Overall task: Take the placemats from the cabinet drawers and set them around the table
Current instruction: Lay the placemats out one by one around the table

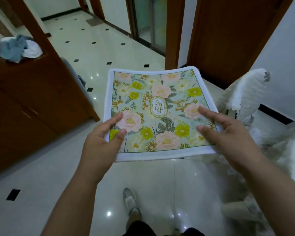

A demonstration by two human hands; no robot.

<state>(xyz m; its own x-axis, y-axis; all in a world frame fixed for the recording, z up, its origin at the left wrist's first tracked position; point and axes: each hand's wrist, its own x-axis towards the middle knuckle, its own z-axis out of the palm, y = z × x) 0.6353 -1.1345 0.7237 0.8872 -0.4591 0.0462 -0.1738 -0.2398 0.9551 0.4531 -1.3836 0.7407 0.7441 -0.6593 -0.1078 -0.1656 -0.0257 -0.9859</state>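
A floral placemat [157,106] with a white border and the word GARDEN at its centre is held flat in the air in front of me, over the tiled floor. My left hand [102,138] grips its near left edge, thumb and forefinger lying on the printed top. My right hand [228,133] holds the near right edge in the same way, thumb and forefinger on top. The other fingers of both hands are hidden under the mat. A brown wooden cabinet [29,103] with small handles stands at the left.
Blue and white cloths [19,48] lie on the cabinet top. A chair with a fluffy white cover [245,92] stands close at the right. Wooden door frames [225,36] rise ahead. The glossy floor [95,46] stretches into a corridor. My shoe [131,203] shows below.
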